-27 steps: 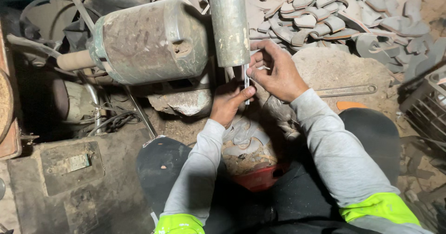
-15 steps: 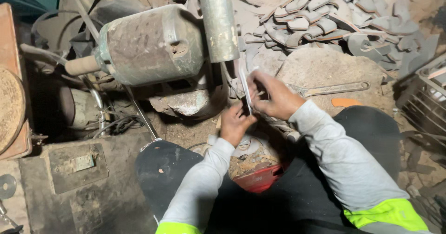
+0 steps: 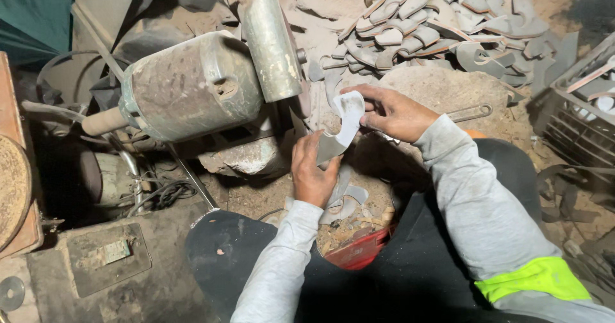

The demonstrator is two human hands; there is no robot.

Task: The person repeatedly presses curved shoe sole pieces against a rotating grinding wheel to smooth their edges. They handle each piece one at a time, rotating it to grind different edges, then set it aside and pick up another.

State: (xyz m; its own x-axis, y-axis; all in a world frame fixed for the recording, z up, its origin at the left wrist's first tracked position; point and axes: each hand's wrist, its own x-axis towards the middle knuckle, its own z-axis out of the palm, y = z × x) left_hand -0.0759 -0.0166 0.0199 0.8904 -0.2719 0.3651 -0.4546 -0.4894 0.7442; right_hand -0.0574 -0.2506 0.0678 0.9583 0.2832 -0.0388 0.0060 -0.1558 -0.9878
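My left hand (image 3: pixel 312 174) and my right hand (image 3: pixel 389 111) both grip one curved flat metal blank (image 3: pixel 342 127), pale and dusty. The left holds its lower end, the right pinches its upper end. The blank is turned flat towards me, just right of a dusty grinder motor (image 3: pixel 192 87) and its upright metal guard (image 3: pixel 269 38). Below my hands, between my knees, a red container (image 3: pixel 359 249) holds more curved metal pieces.
A heap of similar curved metal blanks (image 3: pixel 435 25) lies behind my hands. A spanner (image 3: pixel 471 113) rests on a dusty mound at right. A dark wire crate (image 3: pixel 573 115) stands at far right. Cables (image 3: pixel 160 195) and a metal plate (image 3: pixel 106 256) lie at left.
The blank stood edge-on beside the guard before; now it is turned flat towards me and drawn slightly away from the machine. My head has moved closer and lower.
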